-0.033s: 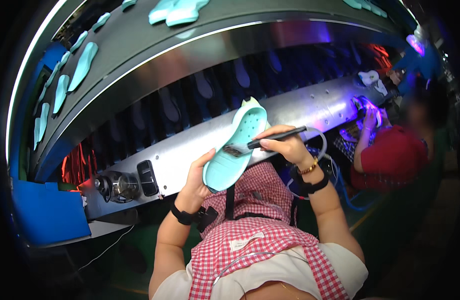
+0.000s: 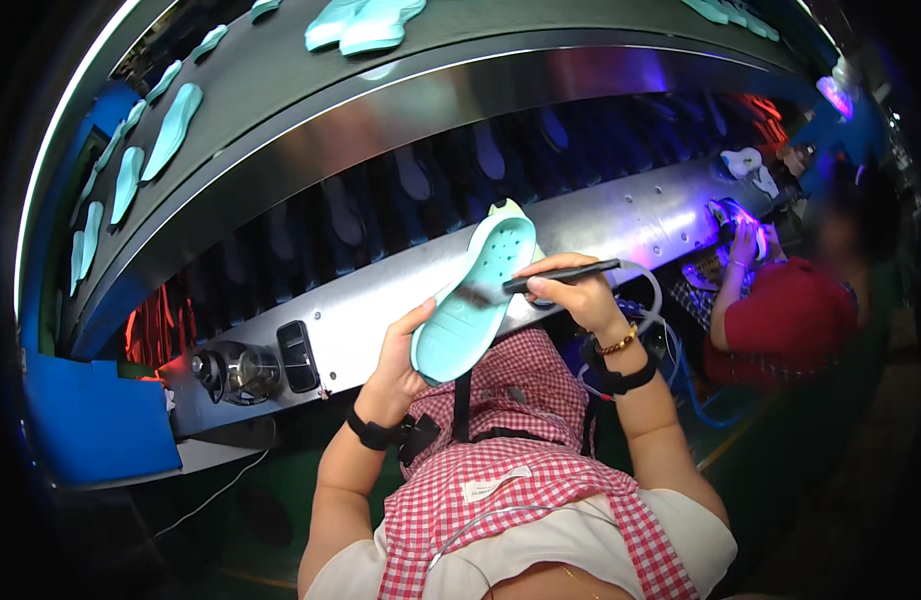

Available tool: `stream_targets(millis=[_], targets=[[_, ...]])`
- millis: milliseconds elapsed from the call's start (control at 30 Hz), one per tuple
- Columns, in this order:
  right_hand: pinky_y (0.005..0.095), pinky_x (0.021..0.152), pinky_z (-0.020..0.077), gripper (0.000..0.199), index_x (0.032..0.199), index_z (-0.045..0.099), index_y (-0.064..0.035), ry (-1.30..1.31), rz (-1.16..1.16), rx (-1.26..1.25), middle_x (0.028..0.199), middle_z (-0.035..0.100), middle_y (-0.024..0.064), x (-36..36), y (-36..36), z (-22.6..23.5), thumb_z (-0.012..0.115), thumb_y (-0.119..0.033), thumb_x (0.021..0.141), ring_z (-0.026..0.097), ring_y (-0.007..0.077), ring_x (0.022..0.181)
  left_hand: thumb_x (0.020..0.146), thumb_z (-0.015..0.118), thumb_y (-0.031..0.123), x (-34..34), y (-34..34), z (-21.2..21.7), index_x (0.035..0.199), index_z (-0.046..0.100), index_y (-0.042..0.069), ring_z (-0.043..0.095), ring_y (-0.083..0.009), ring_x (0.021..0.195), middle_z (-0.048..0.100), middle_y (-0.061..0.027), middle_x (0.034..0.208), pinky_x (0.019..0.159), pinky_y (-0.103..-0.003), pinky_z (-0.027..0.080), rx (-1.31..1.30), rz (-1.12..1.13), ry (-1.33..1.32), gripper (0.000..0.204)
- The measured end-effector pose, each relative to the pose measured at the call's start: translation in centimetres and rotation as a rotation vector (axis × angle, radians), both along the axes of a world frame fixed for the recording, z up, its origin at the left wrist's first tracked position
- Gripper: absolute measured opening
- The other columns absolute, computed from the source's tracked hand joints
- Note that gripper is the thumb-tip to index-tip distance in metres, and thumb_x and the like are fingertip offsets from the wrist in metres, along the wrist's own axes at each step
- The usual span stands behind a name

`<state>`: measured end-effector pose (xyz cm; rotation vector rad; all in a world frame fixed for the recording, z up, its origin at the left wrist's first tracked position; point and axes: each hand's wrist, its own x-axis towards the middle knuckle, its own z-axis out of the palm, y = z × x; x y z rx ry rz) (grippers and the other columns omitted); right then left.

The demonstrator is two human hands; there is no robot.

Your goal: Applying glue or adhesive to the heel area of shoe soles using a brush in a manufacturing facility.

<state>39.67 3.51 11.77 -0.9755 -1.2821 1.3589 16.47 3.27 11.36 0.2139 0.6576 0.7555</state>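
i see the conveyor (image 2: pixel 601 215) behind, then the shoe sole (image 2: pixel 473 298) tilted, long axis up-right. my left hand (image 2: pixel 393 372) grips its lower edge; my right hand (image 2: pixel 571 297), just right, pinches a brush (image 2: pixel 556 274) pointing left onto it.

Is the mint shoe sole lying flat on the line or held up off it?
Held up: the left hand grips the shoe sole tilted in the air, while the right hand puts a brush to it.
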Motion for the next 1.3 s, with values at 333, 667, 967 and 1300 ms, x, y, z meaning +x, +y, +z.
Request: stream_targets(millis=[333,667,967,1300], targets=[[0.0192,0.041,0.0380,0.018,0.095,0.058,0.0052,0.303,0.043,-0.022,0.091,0.060,0.0218,-1.2,-3.5,1.1,0.053,-0.001,0.078,0.048,0.0088,0.043,0.085,0.043,0.028,-2.7,1.5,2.1,0.117,0.043,-0.005,0.055,-0.0327,0.097,0.053,-0.0203,0.110,0.084,-0.047,0.044,0.245,0.156,-0.011,0.046],[0.0161,0.046,0.0391,0.020,0.098,0.055,0.0063,0.653,-0.188,-0.241,0.094,0.060,0.0181,0.2,-3.8,-2.5,0.052,-0.004,0.082,0.047,0.0078,0.049,0.088,0.025,0.040,-10.6,20.5,13.7,0.132,0.017,-0.002,0.020,-0.0376,0.126,0.023,-0.0225,0.135,0.099,-0.060,0.016,0.525,0.504,-0.462,0.061],[0.0182,0.046,0.0397,0.019,0.098,0.055,0.0057,0.598,-0.327,-0.428,0.083,0.061,0.0121,2.0,-4.8,-6.8,0.051,-0.005,0.082,0.047,0.0082,0.048,0.077,0.061,0.024,-1.9,19.7,17.7,0.132,0.021,0.001,0.031,-0.0273,0.122,0.041,-0.0156,0.123,0.100,-0.036,0.024,0.847,0.138,0.803,0.072],[0.0147,0.048,0.0377,0.018,0.096,0.060,0.0012,0.460,-0.269,-0.398,0.064,0.056,0.0010,1.7,-3.7,-7.1,0.056,-0.008,0.081,0.047,0.0042,0.051,0.075,0.063,0.041,-2.3,28.2,18.7,0.081,0.057,0.006,0.047,-0.0145,0.094,0.057,-0.0069,0.090,0.088,-0.030,0.032,1.239,-0.489,1.750,0.036]])
